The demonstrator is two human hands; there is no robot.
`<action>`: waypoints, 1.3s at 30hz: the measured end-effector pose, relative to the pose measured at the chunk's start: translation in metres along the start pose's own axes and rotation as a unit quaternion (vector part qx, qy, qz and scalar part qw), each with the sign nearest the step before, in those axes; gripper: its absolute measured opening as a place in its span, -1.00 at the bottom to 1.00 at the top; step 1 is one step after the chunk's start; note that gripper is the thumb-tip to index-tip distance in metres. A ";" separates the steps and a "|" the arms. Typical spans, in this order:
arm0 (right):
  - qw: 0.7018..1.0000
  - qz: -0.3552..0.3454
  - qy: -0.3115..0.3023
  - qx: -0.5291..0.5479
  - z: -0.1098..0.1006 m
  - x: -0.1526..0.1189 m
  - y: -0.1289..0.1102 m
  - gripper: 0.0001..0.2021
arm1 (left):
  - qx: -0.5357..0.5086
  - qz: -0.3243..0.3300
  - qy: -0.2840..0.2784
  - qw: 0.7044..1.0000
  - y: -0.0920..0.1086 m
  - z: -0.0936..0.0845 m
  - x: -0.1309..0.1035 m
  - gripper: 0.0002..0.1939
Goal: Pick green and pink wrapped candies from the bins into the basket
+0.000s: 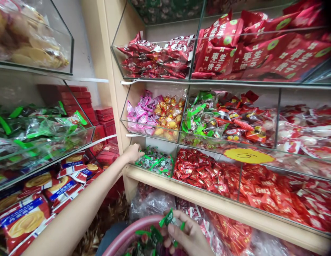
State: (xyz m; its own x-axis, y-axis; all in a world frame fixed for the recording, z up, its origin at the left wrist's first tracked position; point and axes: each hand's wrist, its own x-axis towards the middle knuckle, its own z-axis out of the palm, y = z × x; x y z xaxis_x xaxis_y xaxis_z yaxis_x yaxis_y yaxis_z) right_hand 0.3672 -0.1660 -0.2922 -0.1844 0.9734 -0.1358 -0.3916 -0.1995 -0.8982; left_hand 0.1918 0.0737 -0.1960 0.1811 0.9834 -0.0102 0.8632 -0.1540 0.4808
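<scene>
My left hand (133, 153) reaches to the left end of a clear bin on the lowest shelf, beside a pile of small green-and-clear wrapped candies (156, 160). Its fingers are curled, and anything inside them is hidden. Lower down, my right hand (185, 233) pinches a green-wrapped candy (169, 220) between thumb and fingers, with more green wrapper showing at its palm. This hand is above a pink basin (119, 239), in which several green-ended candies (144, 239) lie.
Beside the green candies, red-wrapped candies (199, 170) fill a bin. Purple packets (142, 110) and large red bags (261, 53) sit higher. A yellow price tag (249, 155) hangs in front. At left, biscuit packs (26, 220) lie below a slanted clear bin. Plastic bags (151, 202) are under the shelf.
</scene>
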 end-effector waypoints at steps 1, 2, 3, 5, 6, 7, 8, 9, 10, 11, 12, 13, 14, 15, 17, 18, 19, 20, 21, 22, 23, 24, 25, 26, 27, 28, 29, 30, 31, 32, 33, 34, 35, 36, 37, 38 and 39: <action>1.000 -0.003 -0.003 0.003 0.000 0.000 0.000 -0.58 | -0.062 -0.008 0.011 0.998 0.002 -0.002 -0.003 -0.71; 1.000 -0.005 -0.004 0.011 0.001 0.000 0.000 -0.59 | -0.124 -0.014 0.020 0.992 0.005 -0.004 -0.008 -0.72; 1.000 -0.008 -0.004 0.021 0.002 0.000 0.000 -0.60 | -0.192 -0.017 0.021 0.981 0.008 -0.006 -0.014 -0.72; 0.999 -0.011 0.003 0.048 0.004 0.000 -0.001 -0.63 | -0.325 -0.010 -0.012 0.946 0.016 -0.008 -0.031 -0.72; 0.998 -0.012 0.010 0.060 0.005 -0.001 -0.001 -0.63 | -0.392 -0.001 -0.048 0.919 0.019 -0.008 -0.041 -0.74; 0.997 -0.011 0.018 0.072 0.005 -0.002 -0.002 -0.63 | -0.459 0.006 -0.085 0.884 0.023 -0.007 -0.052 -0.76; 0.996 -0.009 0.028 0.082 0.006 -0.003 -0.003 -0.64 | -0.510 0.009 -0.115 0.852 0.026 -0.005 -0.063 -0.75; 0.995 -0.007 0.037 0.092 0.006 -0.003 -0.004 -0.64 | -0.543 0.010 -0.138 0.828 0.029 -0.003 -0.073 -0.74; 0.994 -0.003 0.046 0.104 0.006 -0.004 -0.005 -0.63 | -0.559 0.011 -0.155 0.815 0.032 0.000 -0.083 -0.72; 0.992 -0.001 0.056 0.117 0.006 -0.004 -0.005 -0.61 | -0.565 0.014 -0.164 0.809 0.034 0.003 -0.092 -0.71; 0.989 0.001 0.065 0.131 0.006 -0.004 -0.006 -0.59 | -0.563 0.021 -0.165 0.809 0.037 0.008 -0.100 -0.70; 0.987 0.001 0.072 0.144 0.005 -0.003 -0.006 -0.56 | -0.556 0.031 -0.158 0.815 0.039 0.012 -0.107 -0.69; 0.985 0.001 0.077 0.156 0.005 -0.003 -0.006 -0.54 | -0.545 0.041 -0.149 0.824 0.040 0.016 -0.112 -0.67; 0.982 0.001 0.083 0.168 0.005 -0.002 -0.006 -0.53 | -0.533 0.045 -0.142 0.833 0.042 0.020 -0.117 -0.65; 0.976 0.010 0.097 0.196 0.005 0.000 -0.006 -0.58 | -0.517 0.036 -0.144 0.843 0.044 0.026 -0.125 -0.61; 0.971 0.018 0.104 0.214 0.005 0.001 -0.006 -0.60 | -0.517 0.026 -0.153 0.842 0.045 0.029 -0.128 -0.60; 0.966 0.025 0.109 0.233 0.005 0.002 -0.007 -0.62 | -0.518 0.016 -0.163 0.840 0.046 0.031 -0.131 -0.60; 0.961 0.031 0.110 0.252 0.004 0.003 -0.008 -0.63 | -0.520 0.011 -0.173 0.837 0.046 0.034 -0.133 -0.60; 0.957 0.034 0.108 0.268 0.004 0.004 -0.009 -0.62 | -0.522 0.010 -0.181 0.834 0.047 0.036 -0.134 -0.60; 0.953 0.035 0.104 0.282 0.003 0.005 -0.011 -0.61 | -0.522 0.012 -0.192 0.831 0.047 0.038 -0.136 -0.60; 0.951 0.033 0.099 0.292 0.002 0.005 -0.013 -0.60 | -0.523 0.014 -0.204 0.828 0.048 0.041 -0.137 -0.60; 0.949 0.031 0.097 0.299 0.001 0.006 -0.016 -0.60 | -0.523 0.014 -0.214 0.825 0.049 0.043 -0.138 -0.60; 0.948 0.027 0.096 0.303 0.001 0.006 -0.018 -0.61 | -0.523 0.013 -0.221 0.823 0.049 0.046 -0.139 -0.59; 0.947 0.022 0.097 0.304 0.000 0.006 -0.020 -0.63 | -0.523 0.009 -0.225 0.822 0.049 0.047 -0.140 -0.59; 0.947 0.017 0.095 0.305 0.001 0.006 -0.022 -0.64 | -0.525 0.005 -0.228 0.820 0.049 0.049 -0.141 -0.59; 0.948 0.012 0.092 0.305 0.001 0.005 -0.023 -0.64 | -0.528 0.002 -0.227 0.818 0.049 0.049 -0.142 -0.60; 0.949 0.008 0.088 0.304 0.002 0.004 -0.024 -0.65 | -0.532 -0.001 -0.224 0.817 0.049 0.049 -0.144 -0.60; 0.949 0.006 0.083 0.304 0.003 0.003 -0.025 -0.65 | -0.536 -0.003 -0.218 0.815 0.048 0.049 -0.145 -0.61; 0.949 0.005 0.077 0.305 0.003 0.003 -0.025 -0.65 | -0.539 -0.004 -0.213 0.815 0.047 0.048 -0.146 -0.61; 0.949 0.005 0.073 0.308 0.004 0.002 -0.025 -0.65 | -0.541 -0.005 -0.207 0.815 0.046 0.046 -0.148 -0.61; 0.948 0.006 0.070 0.311 0.005 0.001 -0.025 -0.64 | -0.543 -0.006 -0.203 0.815 0.045 0.045 -0.149 -0.61; 0.947 0.007 0.067 0.313 0.005 0.000 -0.024 -0.64 | -0.545 -0.007 -0.200 0.814 0.044 0.044 -0.150 -0.60; 0.947 0.008 0.065 0.315 0.005 -0.001 -0.024 -0.62 | -0.548 -0.007 -0.198 0.813 0.044 0.043 -0.151 -0.59; 0.947 0.009 0.062 0.315 0.005 -0.001 -0.024 -0.61 | -0.551 -0.007 -0.198 0.811 0.043 0.043 -0.152 -0.58; 0.947 0.009 0.058 0.315 0.005 -0.002 -0.025 -0.60 | -0.553 -0.007 -0.198 0.809 0.043 0.043 -0.152 -0.58; 0.948 0.008 0.053 0.314 0.005 -0.002 -0.025 -0.60 | -0.553 -0.007 -0.197 0.809 0.042 0.043 -0.153 -0.59; 0.948 0.005 0.049 0.313 0.005 -0.003 -0.026 -0.59 | -0.552 -0.007 -0.198 0.810 0.042 0.044 -0.153 -0.59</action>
State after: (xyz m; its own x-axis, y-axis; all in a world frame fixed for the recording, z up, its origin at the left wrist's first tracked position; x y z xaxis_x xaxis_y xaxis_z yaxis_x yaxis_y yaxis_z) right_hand 0.3733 -0.1640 -0.2669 -0.1188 0.9709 -0.2081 -0.8547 -0.2066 -0.4762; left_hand 0.2213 -0.0873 -0.2129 0.5006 0.8428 -0.1978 -0.0403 0.2509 0.9672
